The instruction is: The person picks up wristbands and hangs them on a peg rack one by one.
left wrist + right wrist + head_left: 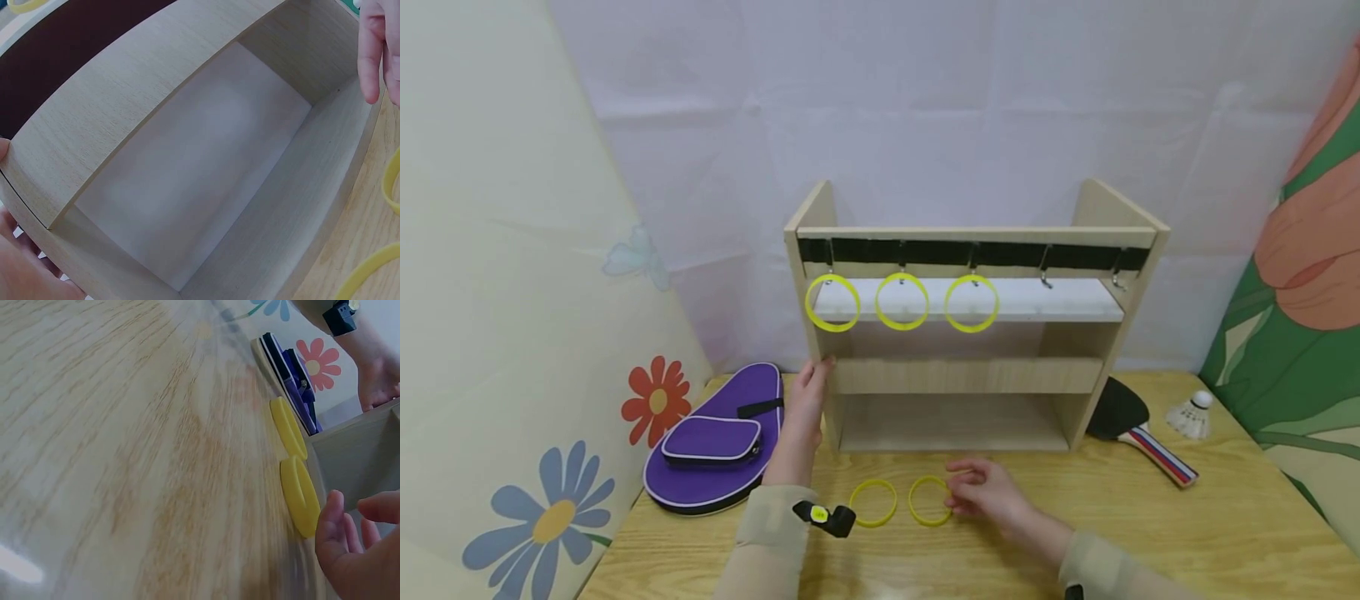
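Note:
A light wooden shelf rack (966, 377) stands on the table, and my left hand (808, 396) grips the edge of its left side panel. In the left wrist view, the thumb (4, 152) lies on the front of that panel. Yellow rings hang from the three left hooks: the left ring (832, 329), the middle ring (902, 327) and the right ring (972, 330). Two more lie flat before the rack, a left one (872, 524) and a right one (930, 524). Beside the latter hovers my right hand (988, 496), thumb and fingers apart, holding nothing.
Two bare hooks, one (1046, 275) and another (1117, 275), are at the right of the black strip. A purple paddle case (715, 475) lies left of the rack. To the right lie a table tennis paddle (1116, 408) and a shuttlecock (1191, 417).

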`<state>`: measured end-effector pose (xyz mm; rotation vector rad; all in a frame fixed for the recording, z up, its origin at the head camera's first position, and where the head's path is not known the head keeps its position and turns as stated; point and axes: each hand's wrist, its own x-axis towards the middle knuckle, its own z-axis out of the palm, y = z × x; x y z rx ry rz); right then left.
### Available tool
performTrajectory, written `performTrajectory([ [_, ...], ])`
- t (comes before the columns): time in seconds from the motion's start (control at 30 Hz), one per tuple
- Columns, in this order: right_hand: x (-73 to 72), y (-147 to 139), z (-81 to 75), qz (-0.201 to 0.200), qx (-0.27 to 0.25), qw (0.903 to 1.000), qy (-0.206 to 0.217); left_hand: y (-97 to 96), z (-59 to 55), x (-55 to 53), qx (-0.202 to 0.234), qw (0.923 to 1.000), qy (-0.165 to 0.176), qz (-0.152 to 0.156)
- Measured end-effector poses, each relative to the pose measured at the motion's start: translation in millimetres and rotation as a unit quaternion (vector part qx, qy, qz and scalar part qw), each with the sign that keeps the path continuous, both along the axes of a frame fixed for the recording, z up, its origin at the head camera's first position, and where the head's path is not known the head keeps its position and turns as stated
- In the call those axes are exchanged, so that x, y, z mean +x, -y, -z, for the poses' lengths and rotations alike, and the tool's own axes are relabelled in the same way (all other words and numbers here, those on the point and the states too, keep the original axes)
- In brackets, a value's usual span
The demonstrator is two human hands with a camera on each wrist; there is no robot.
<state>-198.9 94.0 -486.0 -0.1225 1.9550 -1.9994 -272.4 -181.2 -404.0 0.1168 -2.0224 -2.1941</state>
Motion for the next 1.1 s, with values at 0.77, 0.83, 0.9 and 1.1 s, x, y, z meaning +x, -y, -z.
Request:
performTrajectory([
  [0.77,-0.7,-2,14.5,0.000,0.039,0.9990,-0.022,-0.5,-0.6,1.9,-0.001,1.0000,0.006,-0.003],
  [0.83,-1.1,-3,15.6,-0.002,0.042,0.9988,-0.026,-0.4,-0.7,2.1,-0.002,1.0000,0.006,-0.001],
  [0.9,-1.5,-3,16.5,-0.004,0.043,0.9987,-0.027,-0.2,-0.7,2.2,-0.004,1.0000,0.006,0.001],
  [1.1,-2.0,-3,17.0,-0.016,0.041,0.9985,-0.034,-0.5,-0.4,1.9,0.002,1.0000,0.002,0.000],
])
